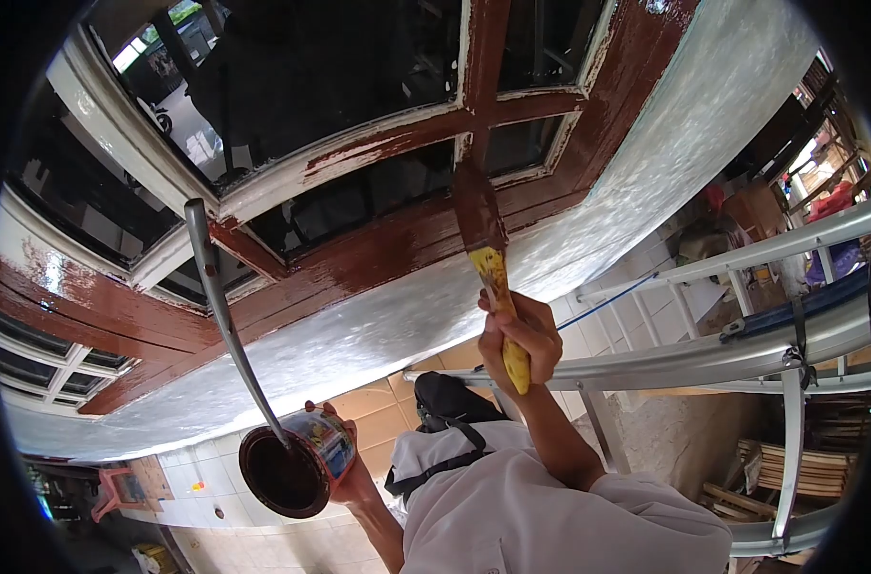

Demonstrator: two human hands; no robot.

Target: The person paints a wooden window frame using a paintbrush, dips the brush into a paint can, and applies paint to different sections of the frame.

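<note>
Gripping paintbrush [493, 271] at centre in right hand [526, 337], with fingers closed round its handle, likely for reach to window frame [378, 241] | clasping paint can [333, 446] near left, mouth up, in left hand [349, 481], with fingers curled round its side, probably for easy dipping

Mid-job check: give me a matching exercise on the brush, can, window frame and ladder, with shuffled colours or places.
1. paintbrush
2. paint can
3. window frame
4. ladder

A. silvery metal
B. in the right hand, yellow-handled
C. in the left hand, mouth facing the camera
D. partly reddish-brown, partly whitish

Pairs: 1-B, 2-C, 3-D, 4-A
</note>
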